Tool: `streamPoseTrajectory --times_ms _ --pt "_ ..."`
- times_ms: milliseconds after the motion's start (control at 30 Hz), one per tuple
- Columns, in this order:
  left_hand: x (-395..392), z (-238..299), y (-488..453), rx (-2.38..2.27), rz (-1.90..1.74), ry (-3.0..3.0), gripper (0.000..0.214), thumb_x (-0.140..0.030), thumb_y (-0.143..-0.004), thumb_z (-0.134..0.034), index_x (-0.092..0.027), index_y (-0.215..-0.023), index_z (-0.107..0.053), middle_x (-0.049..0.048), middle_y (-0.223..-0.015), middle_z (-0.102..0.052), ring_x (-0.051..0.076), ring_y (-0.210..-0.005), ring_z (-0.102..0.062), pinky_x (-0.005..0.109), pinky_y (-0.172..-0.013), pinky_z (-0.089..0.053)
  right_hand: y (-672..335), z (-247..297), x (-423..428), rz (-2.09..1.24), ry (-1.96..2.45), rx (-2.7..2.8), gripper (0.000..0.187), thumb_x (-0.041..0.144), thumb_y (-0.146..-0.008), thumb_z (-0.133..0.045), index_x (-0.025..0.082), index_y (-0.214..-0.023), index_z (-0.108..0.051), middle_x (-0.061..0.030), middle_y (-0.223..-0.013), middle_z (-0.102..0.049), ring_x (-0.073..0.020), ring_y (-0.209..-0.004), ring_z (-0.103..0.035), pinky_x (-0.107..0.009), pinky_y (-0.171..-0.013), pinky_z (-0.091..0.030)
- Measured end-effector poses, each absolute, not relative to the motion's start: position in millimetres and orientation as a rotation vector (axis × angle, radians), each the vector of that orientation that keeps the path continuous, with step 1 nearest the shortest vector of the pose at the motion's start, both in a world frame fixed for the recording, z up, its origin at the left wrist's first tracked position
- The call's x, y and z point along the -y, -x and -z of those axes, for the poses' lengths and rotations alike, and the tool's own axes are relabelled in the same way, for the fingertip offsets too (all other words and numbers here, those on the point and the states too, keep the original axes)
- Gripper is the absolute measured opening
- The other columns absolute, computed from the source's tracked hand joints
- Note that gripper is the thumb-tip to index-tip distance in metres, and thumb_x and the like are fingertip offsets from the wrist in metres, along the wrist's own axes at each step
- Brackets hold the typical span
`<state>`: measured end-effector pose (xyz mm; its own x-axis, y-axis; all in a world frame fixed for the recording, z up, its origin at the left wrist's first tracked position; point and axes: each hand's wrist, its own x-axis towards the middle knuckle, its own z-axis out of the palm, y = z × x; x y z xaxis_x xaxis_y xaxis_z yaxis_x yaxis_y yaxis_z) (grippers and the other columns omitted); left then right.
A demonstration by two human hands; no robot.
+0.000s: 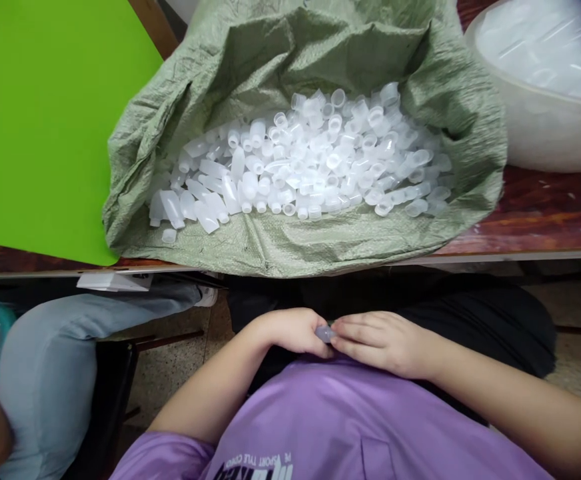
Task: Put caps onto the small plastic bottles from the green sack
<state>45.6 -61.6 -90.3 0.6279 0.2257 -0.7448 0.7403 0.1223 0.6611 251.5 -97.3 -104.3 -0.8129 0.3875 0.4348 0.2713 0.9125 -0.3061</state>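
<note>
My left hand (293,330) is closed around a small translucent plastic tube (325,333), held low at my waist in front of my purple shirt. From the other side, my right hand (378,341) closes its fingers on the same tube's end. Only a short greyish piece of it shows between the hands, and the rest is hidden. Beyond them on the table lies an open green woven sack (270,247). A heap of small whitish plastic tubes (310,153) spreads inside its mouth, some with round open ends facing up.
A large translucent tub (545,130) filled with whitish plastic stands at the right. A bright green board (45,127) covers the table's left. The dark red tabletop (535,213) carries white scraps. Beside me at left sit another person's jeans-clad leg (50,367) and a teal basket (5,320).
</note>
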Motion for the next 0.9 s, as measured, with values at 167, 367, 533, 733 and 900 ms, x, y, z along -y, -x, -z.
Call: streamPoseTrajectory --times_ms 167,367,533,733,900 --pt "61.4 97.4 -43.4 -0.956 0.507 -1.478 0.016 -0.033 -0.063 -0.058 -0.018 -0.064 -0.053 -0.0061 -0.056 -0.048 0.008 -0.050 -0.042 0.021 -0.048 -0.031 -246.9 127.6 100.5 -0.761 0.776 2.391 0.024 0.018 -0.089 -0.045 0.021 -0.106 -0.063 -0.0039 -0.102 -0.066 -0.0074 -0.084 -0.063 -0.015 -0.069 -0.052" --pt "55.2 110.2 -36.4 -0.579 0.546 -1.132 0.011 -0.021 -0.052 -0.060 -0.017 -0.053 -0.049 -0.0065 -0.049 -0.042 0.007 -0.048 -0.037 0.021 -0.046 -0.029 -246.5 109.0 101.4 -0.396 0.410 2.550 0.026 0.015 -0.089 -0.045 0.016 -0.111 -0.059 -0.0055 -0.108 -0.066 -0.0170 -0.098 -0.062 -0.027 -0.074 -0.055" --pt "49.8 116.2 -33.0 -0.401 0.548 -0.839 0.014 -0.021 -0.050 -0.063 -0.018 -0.046 -0.050 -0.0042 -0.037 -0.034 0.008 -0.036 -0.025 0.024 -0.039 -0.016 -242.9 89.0 89.3 -0.207 0.304 2.563 0.020 0.015 -0.085 -0.051 0.015 -0.102 -0.063 -0.0058 -0.104 -0.068 -0.0181 -0.095 -0.063 -0.027 -0.071 -0.055" --pt "49.2 110.3 -30.4 -0.539 0.507 -0.768 0.007 -0.019 -0.045 -0.059 -0.020 -0.045 -0.052 -0.0024 -0.036 -0.034 0.010 -0.036 -0.025 0.025 -0.040 -0.015 -237.0 92.2 78.5 -0.630 0.536 2.545 0.025 0.026 -0.089 -0.047 0.019 -0.108 -0.061 -0.0066 -0.102 -0.067 -0.0152 -0.089 -0.064 -0.024 -0.071 -0.053" --pt "46.1 104.9 -37.6 -0.641 0.493 -1.166 0.019 -0.027 -0.056 -0.060 -0.019 -0.048 -0.046 -0.0044 -0.043 -0.039 0.009 -0.042 -0.032 0.025 -0.044 -0.024 -227.9 108.5 78.0 -1.443 1.279 2.235 0.051 0.046 -0.092 -0.032 0.017 -0.060 -0.061 -0.0003 -0.051 -0.059 -0.0098 -0.047 -0.056 -0.021 -0.051 -0.046"
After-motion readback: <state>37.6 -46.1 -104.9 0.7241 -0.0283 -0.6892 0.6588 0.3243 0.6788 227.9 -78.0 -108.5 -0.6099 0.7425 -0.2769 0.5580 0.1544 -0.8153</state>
